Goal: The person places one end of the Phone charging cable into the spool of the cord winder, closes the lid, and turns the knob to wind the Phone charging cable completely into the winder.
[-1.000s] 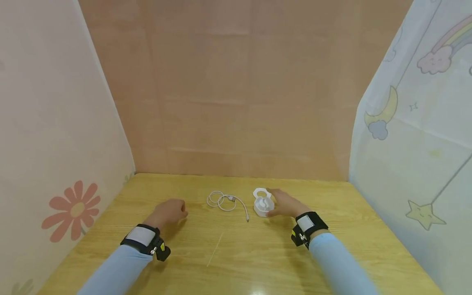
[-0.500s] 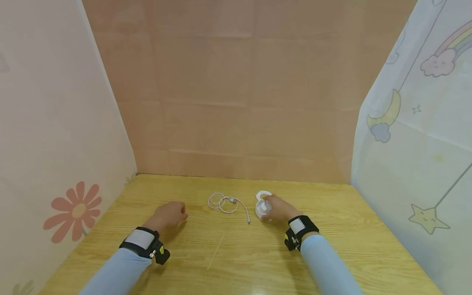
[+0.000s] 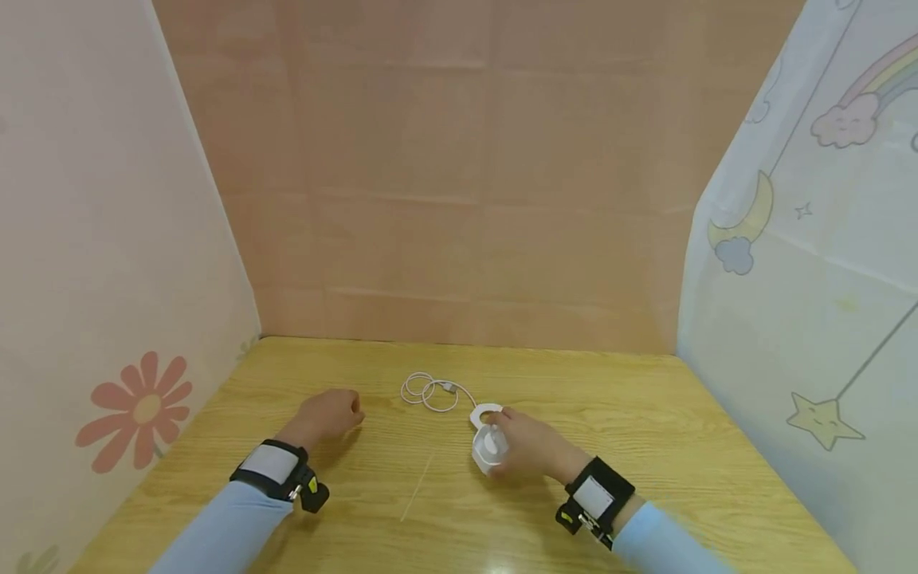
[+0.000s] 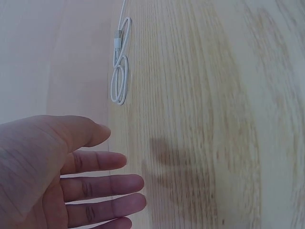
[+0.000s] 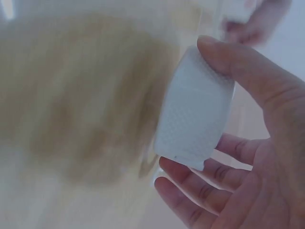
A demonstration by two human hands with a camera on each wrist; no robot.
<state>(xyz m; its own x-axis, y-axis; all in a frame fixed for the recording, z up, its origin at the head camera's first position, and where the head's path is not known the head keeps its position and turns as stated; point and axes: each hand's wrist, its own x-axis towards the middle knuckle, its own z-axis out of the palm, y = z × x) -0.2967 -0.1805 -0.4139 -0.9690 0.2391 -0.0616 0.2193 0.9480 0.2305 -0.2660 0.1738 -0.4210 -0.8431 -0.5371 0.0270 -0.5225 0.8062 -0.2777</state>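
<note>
A small white plastic case (image 3: 484, 460), faceted in outline, has its lid folded open, with a round hole in the lid and a rounded piece inside. My right hand (image 3: 532, 446) grips the case by its side. In the right wrist view, the thumb and fingers pinch opposite ends of the textured white case (image 5: 195, 112). Left of centre, my left hand (image 3: 326, 416) holds nothing; the left wrist view shows its fingers (image 4: 102, 188) loosely extended over the wood. A white USB charging cable (image 3: 449, 387) lies loosely coiled between the hands, its far end hidden behind the lid.
The wooden table (image 3: 617, 383) ends at a tan backdrop (image 3: 473, 199). Patterned cloth walls (image 3: 774, 319) stand at the left and right. A thin pale line (image 3: 417, 488) runs along the tabletop in front of the cable.
My right hand has closed round the white case and brought it nearer and to the left, apparently off the table. The left hand and cable have stayed put.
</note>
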